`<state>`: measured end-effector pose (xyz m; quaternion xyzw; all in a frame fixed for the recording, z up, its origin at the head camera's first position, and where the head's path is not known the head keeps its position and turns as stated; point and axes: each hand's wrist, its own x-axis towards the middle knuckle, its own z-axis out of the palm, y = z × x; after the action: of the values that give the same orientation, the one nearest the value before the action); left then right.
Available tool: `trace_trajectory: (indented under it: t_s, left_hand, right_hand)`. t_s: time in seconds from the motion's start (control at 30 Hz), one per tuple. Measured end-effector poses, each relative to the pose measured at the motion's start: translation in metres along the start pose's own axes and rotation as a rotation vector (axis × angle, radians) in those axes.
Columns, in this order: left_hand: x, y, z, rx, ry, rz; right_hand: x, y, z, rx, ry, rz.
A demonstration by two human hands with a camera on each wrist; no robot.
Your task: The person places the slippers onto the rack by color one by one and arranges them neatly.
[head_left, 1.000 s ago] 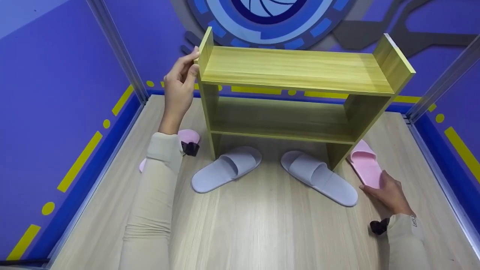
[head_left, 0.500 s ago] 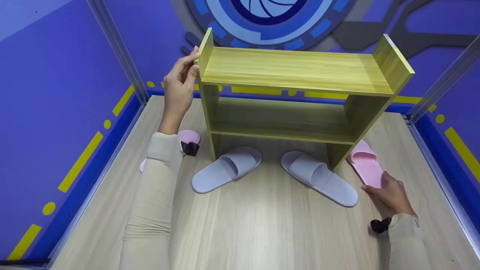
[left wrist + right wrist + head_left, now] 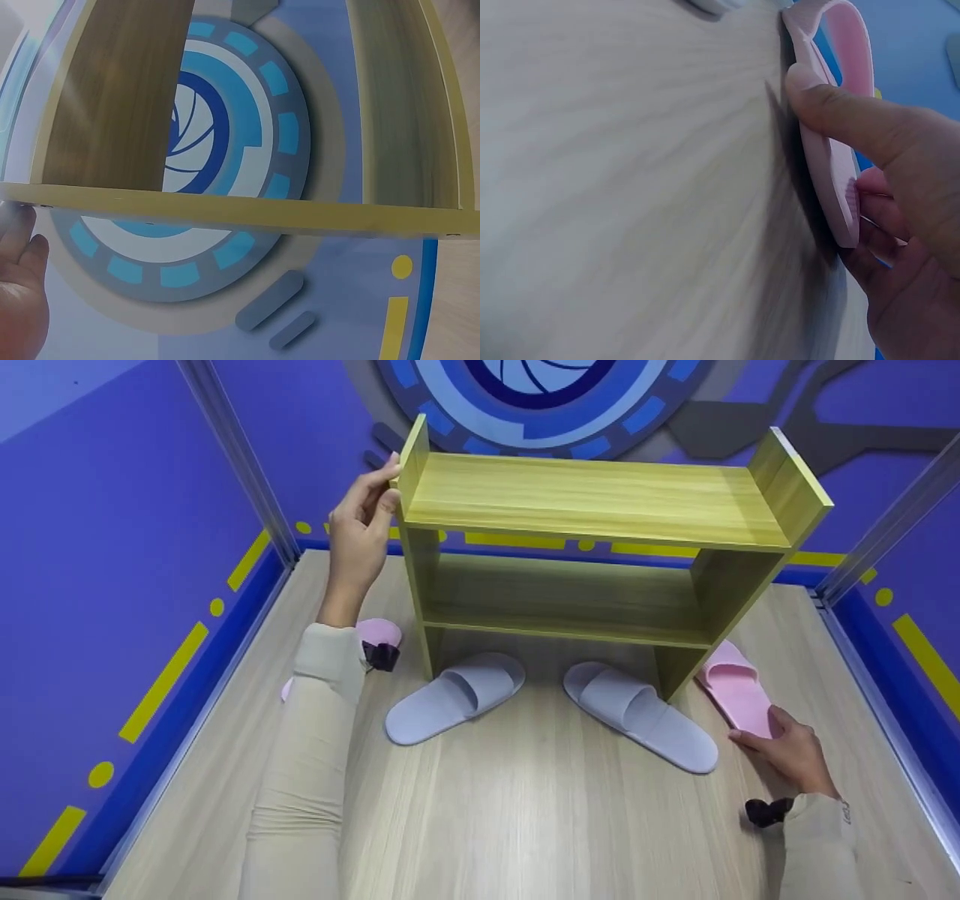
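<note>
Purple walls (image 3: 112,547) stand around a pale wooden surface (image 3: 510,825). Leftmost, a left pink slipper (image 3: 379,631) lies nearer the person than the left hand, mostly hidden by the sleeve (image 3: 307,765). The left hand (image 3: 358,529), loosely bent, grips nothing; its thumb and fingertips touch the outer side of the yellow shelf (image 3: 570,600). A light, even touch there should steady the shelf without tilting it. Between the hands, two gray slippers, left (image 3: 431,712) and right (image 3: 667,731), point their toes inward by the shelf's feet. At far right, the right hand (image 3: 795,750), nearly closed, pinches the heel of the right pink slipper (image 3: 739,701), just beside the shelf. Holding low on both edges seems best, with the wrist clear of the gray heel alongside.
</note>
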<state>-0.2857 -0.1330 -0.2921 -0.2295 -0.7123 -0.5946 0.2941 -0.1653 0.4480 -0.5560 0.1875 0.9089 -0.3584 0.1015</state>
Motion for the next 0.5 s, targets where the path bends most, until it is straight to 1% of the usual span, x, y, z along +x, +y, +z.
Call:
trace_trajectory:
  t_s: [0.1,0.3,0.5]
  left_hand:
    - [-0.002,0.01,0.0,0.007,-0.004,-0.021]
    - [-0.002,0.01,0.0,0.006,-0.005,-0.026]
    - [-0.002,0.011,0.0,0.007,-0.004,-0.022]
  right_hand:
    - [-0.001,0.001,-0.001,0.002,0.001,0.012]
    - [-0.004,0.004,-0.006,0.018,-0.006,0.028]
    - [-0.008,0.006,-0.012,0.02,-0.026,0.016]
